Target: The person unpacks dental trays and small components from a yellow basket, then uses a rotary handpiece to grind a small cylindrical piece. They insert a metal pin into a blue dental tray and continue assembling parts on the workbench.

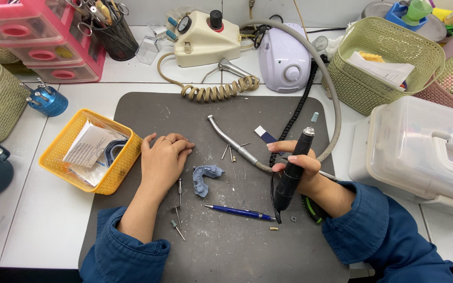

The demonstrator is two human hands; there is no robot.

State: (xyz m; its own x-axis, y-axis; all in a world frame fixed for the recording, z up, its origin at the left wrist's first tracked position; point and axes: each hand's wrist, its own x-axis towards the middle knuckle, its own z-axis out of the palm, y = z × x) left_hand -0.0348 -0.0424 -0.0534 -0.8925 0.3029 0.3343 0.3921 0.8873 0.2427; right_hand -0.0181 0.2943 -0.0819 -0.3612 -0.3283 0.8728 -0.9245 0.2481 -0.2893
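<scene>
The right hand (295,165) is closed around a black rotary handpiece (293,169), held nearly upright with its small pale-tipped bur (314,117) pointing away from the body, clear of any workpiece. The left hand (164,157) lies palm-down on the dark grey work mat (237,246), fingers curled loosely together and gripping nothing that shows; whether something small sits under the palm cannot be told. Just beside that hand, toward the middle of the mat, rests a blue-grey dental cast (205,177), untouched by either hand. By the look of it this is a pause between grinding passes: the tool is in hand, the cast is set down, and the next move would call for the left hand to lift and steady the cast so the bur can meet it at a controlled angle. Around the cast lie loose burs (178,208), a blue pen (239,211) and a silver angled handpiece (232,140) on its coiled hose (218,91). Farther out stand a yellow basket (61,152), the white motor unit (284,58) and a green basket (389,42). The black handpiece's cord drops behind the wrist, and the clear lidded box (420,152) is cut off at the right edge.
</scene>
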